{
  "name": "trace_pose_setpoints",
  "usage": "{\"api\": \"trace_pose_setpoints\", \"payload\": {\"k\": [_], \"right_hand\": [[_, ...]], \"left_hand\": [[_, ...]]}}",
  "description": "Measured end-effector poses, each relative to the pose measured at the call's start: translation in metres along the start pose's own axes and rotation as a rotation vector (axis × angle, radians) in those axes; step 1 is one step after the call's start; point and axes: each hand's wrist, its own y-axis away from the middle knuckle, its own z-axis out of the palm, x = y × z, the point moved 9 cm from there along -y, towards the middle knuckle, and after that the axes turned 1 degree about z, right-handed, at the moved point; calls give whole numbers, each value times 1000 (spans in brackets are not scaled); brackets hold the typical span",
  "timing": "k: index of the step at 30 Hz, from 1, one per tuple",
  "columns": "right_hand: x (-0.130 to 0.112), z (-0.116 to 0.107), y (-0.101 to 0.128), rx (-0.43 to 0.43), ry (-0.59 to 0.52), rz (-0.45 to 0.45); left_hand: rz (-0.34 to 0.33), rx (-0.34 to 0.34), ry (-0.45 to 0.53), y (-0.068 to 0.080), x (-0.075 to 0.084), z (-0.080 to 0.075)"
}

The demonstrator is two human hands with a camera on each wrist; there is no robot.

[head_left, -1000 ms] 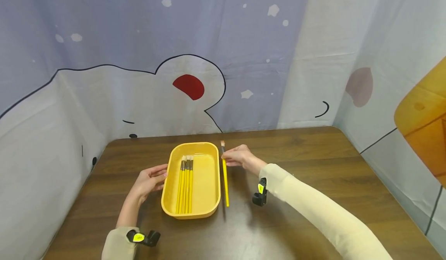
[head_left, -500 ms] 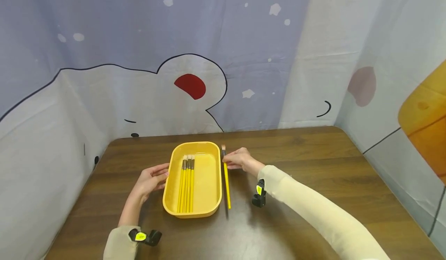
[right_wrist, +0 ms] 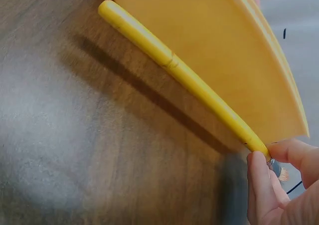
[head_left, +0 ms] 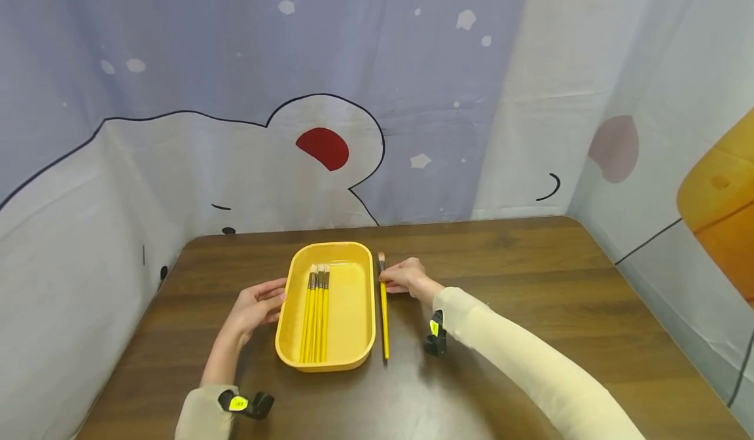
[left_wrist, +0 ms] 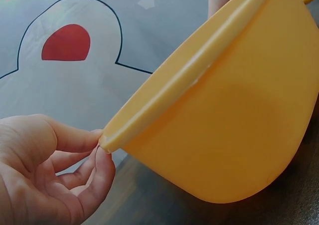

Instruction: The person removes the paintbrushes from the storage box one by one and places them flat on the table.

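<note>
The person's right hand [head_left: 405, 277] pinched a long yellow-handled paintbrush [head_left: 384, 315] near its dark ferrule, fingertips [right_wrist: 259, 185] and thumb closed together on the handle just below the bristles. The brush lay on the dark brown wooden table [head_left: 530, 283], parallel to the right wall of a shallow yellow oval plastic tray [head_left: 353, 309] and just beside it, bristles pointing away from the person. In the right wrist view the handle [right_wrist: 179, 70] ran along the foot of the tray's outer wall [right_wrist: 219, 45]; whether its far end had lifted off the wood could not be told.

The left hand [head_left: 254, 307] rested at the tray's left rim with fingers relaxed and apart, their tips [left_wrist: 102, 157] touching the underside of the lip [left_wrist: 179, 85] rather than curling around it.

Inside the tray, against its left half, lay a bundle of 4 yellow-handled brushes [head_left: 315, 312] side by side, bristles toward the far end. Both arms wore pale cream sleeves [head_left: 530, 368], each with a small black wrist-mounted camera [head_left: 434, 338] bearing a yellow sticker. Behind the table hung a printed blue and white cartoon backdrop cloth [head_left: 330, 132].
</note>
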Motion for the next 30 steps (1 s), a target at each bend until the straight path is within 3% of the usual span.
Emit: {"api": "trace_pose_setpoints", "payload": {"k": [30], "right_hand": [[3,0,-5,101,69,-32]], "left_hand": [[-3,-6,7,1,1,1]]}}
